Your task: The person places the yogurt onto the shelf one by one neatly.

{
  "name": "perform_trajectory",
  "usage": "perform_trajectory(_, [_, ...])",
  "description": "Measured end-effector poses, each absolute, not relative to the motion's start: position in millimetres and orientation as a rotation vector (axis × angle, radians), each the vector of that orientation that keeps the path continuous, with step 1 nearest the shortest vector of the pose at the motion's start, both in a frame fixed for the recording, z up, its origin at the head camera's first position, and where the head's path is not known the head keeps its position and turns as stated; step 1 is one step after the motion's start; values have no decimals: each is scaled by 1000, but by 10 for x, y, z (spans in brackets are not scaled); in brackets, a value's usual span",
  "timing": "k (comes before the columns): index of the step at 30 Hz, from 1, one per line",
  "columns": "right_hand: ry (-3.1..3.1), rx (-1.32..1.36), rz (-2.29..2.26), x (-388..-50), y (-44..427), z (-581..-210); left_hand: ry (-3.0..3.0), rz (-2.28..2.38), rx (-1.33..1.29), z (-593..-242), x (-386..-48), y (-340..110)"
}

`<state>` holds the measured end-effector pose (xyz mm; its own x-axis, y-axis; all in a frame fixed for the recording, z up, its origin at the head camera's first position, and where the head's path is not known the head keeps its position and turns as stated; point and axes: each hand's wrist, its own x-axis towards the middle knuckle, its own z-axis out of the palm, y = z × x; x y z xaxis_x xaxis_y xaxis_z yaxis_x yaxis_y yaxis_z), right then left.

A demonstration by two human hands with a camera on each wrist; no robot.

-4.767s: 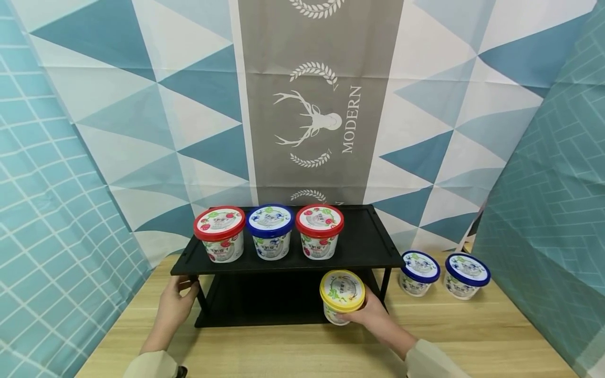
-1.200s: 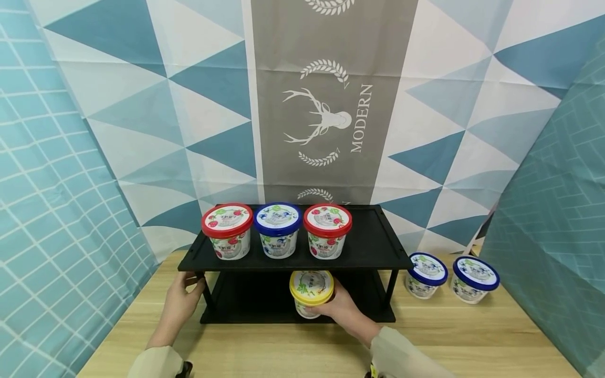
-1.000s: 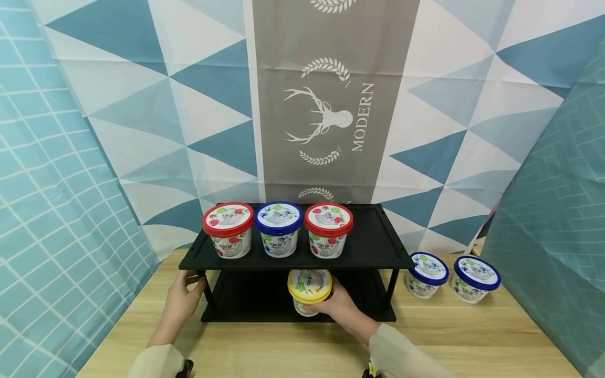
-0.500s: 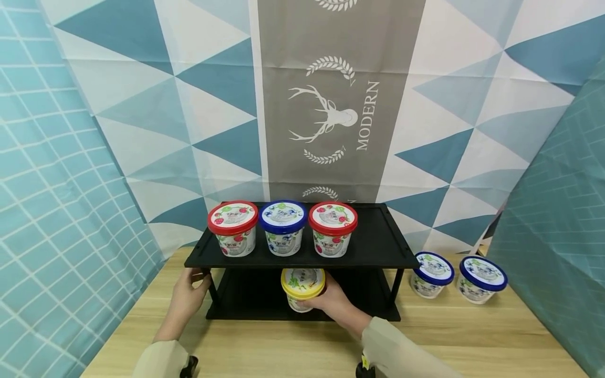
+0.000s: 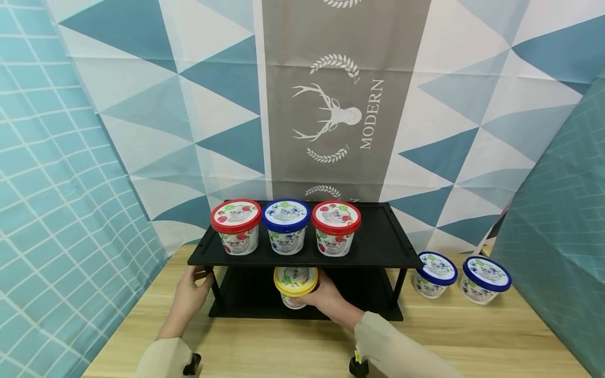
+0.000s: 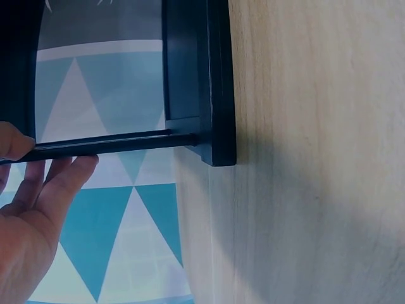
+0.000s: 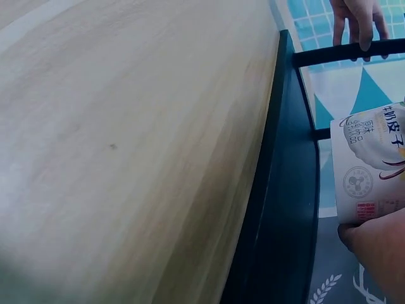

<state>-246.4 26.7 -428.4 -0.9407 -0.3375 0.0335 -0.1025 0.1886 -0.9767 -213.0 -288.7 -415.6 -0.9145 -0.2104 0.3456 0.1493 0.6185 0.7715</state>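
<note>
The right hand (image 5: 326, 298) grips a yellow-lidded tub (image 5: 295, 281) between the two levels of a black rack (image 5: 378, 260); the right wrist view shows the thumb of that hand (image 7: 383, 244) against the side of the white tub (image 7: 367, 164). At the rack's left front post, the left hand (image 5: 188, 294) holds on with thumb and fingers. In the left wrist view, that hand (image 6: 38, 215) has its thumb on one side of the post (image 6: 114, 144) and fingers on the other. The yellow tub's far side is hidden.
On the rack's top stand a red-lidded tub (image 5: 236, 216), a blue-lidded tub (image 5: 286, 216) and another red-lidded tub (image 5: 336, 218). Right of the rack, two blue-lidded tubs (image 5: 437, 269) (image 5: 487, 274) stand on the wooden table (image 5: 264, 349). Patterned cloth (image 5: 222, 94) hangs behind.
The right hand has moved left with the yellow-lidded tub, from the rack's right side to near its middle. The left hand keeps its hold at the post. The head view has shifted slightly.
</note>
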Motion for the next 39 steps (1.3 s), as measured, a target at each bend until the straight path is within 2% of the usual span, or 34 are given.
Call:
perform_trajectory(13, [2252, -439, -1830, -2468, 31, -4222, -2466, -1218, 94, -4132, -2106, -2904])
perform_trajectory(39, [2142, -518, -1869, -2559, -359, -4350, -2479, -1251, 139, -4119, -2122, -2858])
